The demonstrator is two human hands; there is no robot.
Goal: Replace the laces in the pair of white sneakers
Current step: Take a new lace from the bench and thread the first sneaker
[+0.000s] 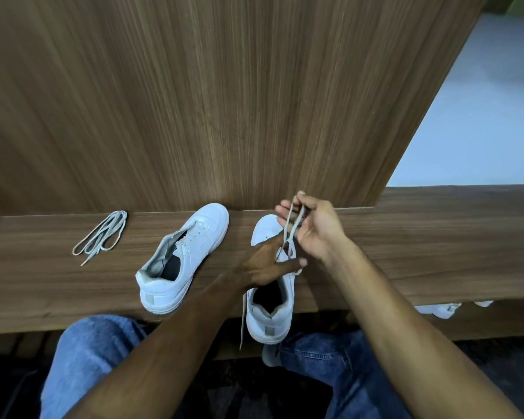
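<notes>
Two white sneakers lie on a wooden shelf (436,237), toes away from me. The left sneaker (183,255) has bare eyelets and no lace. The right sneaker (271,309) sits at the shelf's front edge, its heel overhanging. My left hand (265,267) rests on its tongue area and pinches the lace there. My right hand (315,228) hovers over its toe, fingers closed on a looped grey-white lace (289,228) pulled up from the shoe. One lace end (242,322) hangs down past the heel. A loose folded lace (102,235) lies at the left.
An upright wooden panel (224,101) stands right behind the shoes. My knees in blue jeans (94,358) are below the shelf's front edge. Other white shoes (445,309) peek out under the shelf at the right. A pale floor (481,116) shows at the upper right.
</notes>
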